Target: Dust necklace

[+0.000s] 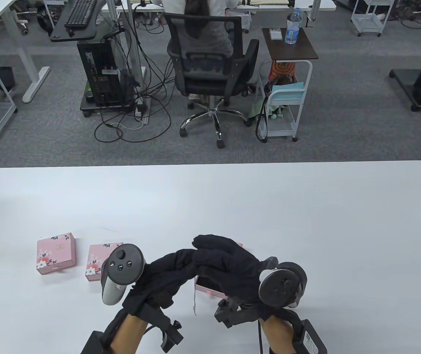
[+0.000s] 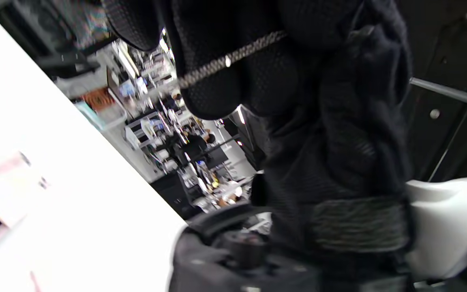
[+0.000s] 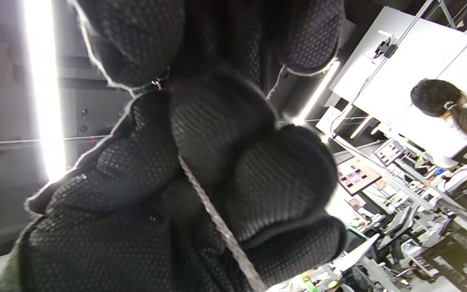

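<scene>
Both gloved hands meet above the table's front middle. My left hand and right hand touch at the fingertips and hold a thin silver necklace chain, whose loose end hangs down between them. In the left wrist view the chain runs across my left fingers. In the right wrist view the chain runs between the closed fingers of both hands. An open pink box lies under the right hand, mostly hidden.
Two pink floral gift boxes lie at the front left, one further left and one beside my left hand's tracker. The white table stretches behind the hands. An office chair and carts stand beyond the far edge.
</scene>
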A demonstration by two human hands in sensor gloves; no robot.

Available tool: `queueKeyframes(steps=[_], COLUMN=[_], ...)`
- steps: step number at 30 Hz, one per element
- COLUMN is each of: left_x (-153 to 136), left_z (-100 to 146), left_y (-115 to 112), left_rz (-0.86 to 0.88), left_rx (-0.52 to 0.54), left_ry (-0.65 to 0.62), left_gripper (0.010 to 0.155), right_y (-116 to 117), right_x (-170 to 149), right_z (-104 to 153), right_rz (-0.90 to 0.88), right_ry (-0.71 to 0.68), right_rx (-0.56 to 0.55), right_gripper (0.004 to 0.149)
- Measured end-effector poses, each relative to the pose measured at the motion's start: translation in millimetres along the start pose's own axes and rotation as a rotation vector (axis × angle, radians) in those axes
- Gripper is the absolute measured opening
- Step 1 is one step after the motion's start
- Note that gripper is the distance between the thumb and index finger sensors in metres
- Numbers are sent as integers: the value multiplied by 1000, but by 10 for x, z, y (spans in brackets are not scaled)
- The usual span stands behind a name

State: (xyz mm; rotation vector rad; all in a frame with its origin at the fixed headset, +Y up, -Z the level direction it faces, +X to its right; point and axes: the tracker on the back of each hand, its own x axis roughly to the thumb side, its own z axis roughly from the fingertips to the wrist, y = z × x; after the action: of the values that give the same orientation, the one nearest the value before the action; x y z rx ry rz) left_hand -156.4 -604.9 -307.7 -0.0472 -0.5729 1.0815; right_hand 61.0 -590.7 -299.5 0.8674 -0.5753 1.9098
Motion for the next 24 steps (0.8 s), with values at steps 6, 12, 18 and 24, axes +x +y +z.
queueKeyframes(steps=[6, 12, 18, 24], left_x=[34, 26, 62, 23], left_z=[-6, 3, 41, 28], left_y=[51, 45, 33, 46], left_rz=[37, 167, 131, 193], left_rx=[-129, -144, -74, -115], left_ry=[-70, -88, -58, -29], left_gripper=[58, 58, 60, 53], right_y=[-11, 42, 52, 70], right_x=[42, 81, 134, 159], right_z=[12, 33, 48, 56], right_rz=[103, 119, 226, 269], right_ry=[0, -21, -59, -91], right_rx=[13, -37, -45, -25], right_gripper=[34, 36, 50, 53])
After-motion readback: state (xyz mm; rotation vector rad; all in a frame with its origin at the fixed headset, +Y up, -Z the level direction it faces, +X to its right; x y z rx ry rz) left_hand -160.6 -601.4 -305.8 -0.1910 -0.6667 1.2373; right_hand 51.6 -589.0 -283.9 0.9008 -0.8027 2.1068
